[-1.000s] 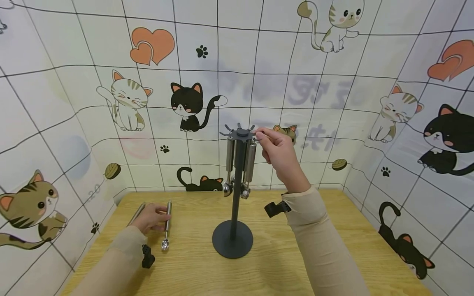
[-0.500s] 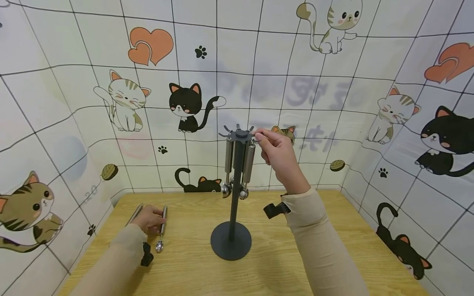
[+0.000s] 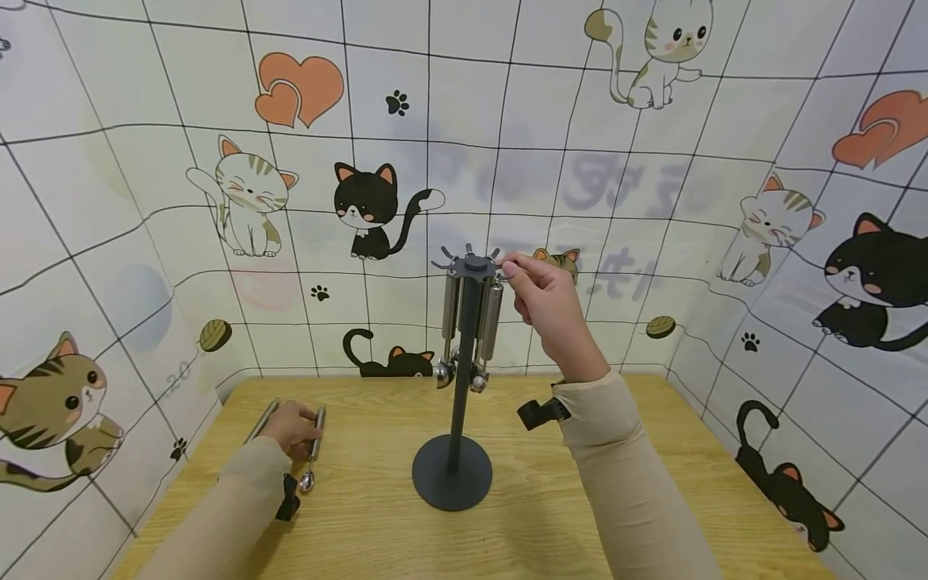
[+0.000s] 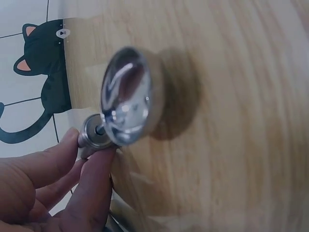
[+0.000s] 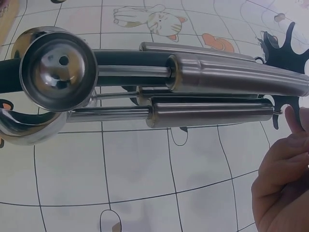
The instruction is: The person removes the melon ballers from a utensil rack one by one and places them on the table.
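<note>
Left hand pinched scoop by handle, at left of pale wood table, grain visible. Right hand pinched upright rack at top hook. More scoops hung from rack; another metal handle beside left hand. White gridded sheeting rose behind and both sides, printed with cats, orange hearts, paw prints.

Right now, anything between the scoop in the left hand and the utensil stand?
Nothing visible: only wooden tabletop lies between the left hand, pinching the metal scoop, and the utensil stand. The right hand is at the stand's top on the right, so hooks there are likely blocked.
</note>
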A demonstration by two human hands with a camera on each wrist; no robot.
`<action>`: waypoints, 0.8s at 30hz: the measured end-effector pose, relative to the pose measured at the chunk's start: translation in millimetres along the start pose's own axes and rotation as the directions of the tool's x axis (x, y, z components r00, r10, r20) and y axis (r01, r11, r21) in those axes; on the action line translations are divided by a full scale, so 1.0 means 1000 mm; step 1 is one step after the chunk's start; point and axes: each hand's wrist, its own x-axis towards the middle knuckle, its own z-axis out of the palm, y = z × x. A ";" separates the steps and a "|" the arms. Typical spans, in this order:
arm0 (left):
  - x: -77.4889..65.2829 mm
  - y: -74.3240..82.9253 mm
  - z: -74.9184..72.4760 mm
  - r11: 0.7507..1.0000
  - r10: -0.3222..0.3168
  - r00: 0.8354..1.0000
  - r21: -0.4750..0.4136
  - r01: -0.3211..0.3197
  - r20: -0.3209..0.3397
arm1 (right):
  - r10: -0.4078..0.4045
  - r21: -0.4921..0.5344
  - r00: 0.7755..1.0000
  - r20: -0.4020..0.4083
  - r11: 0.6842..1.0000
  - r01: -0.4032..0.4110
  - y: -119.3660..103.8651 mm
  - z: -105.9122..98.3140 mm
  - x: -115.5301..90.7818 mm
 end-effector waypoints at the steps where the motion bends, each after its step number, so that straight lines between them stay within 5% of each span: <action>1: 0.001 -0.001 0.000 1.000 0.003 1.000 0.002 -0.003 0.000 | -0.001 0.001 1.000 0.000 1.000 0.001 0.000 0.000 0.000; 13: -0.006 0.004 -0.010 0.997 0.047 0.999 0.054 -0.046 -0.022 | -0.005 0.003 1.000 -0.002 1.000 0.005 0.002 0.000 0.000; 24: -0.046 0.061 -0.016 0.965 0.256 0.966 0.043 -0.258 0.046 | -0.001 -0.007 1.000 -0.001 1.000 0.001 0.001 0.001 -0.001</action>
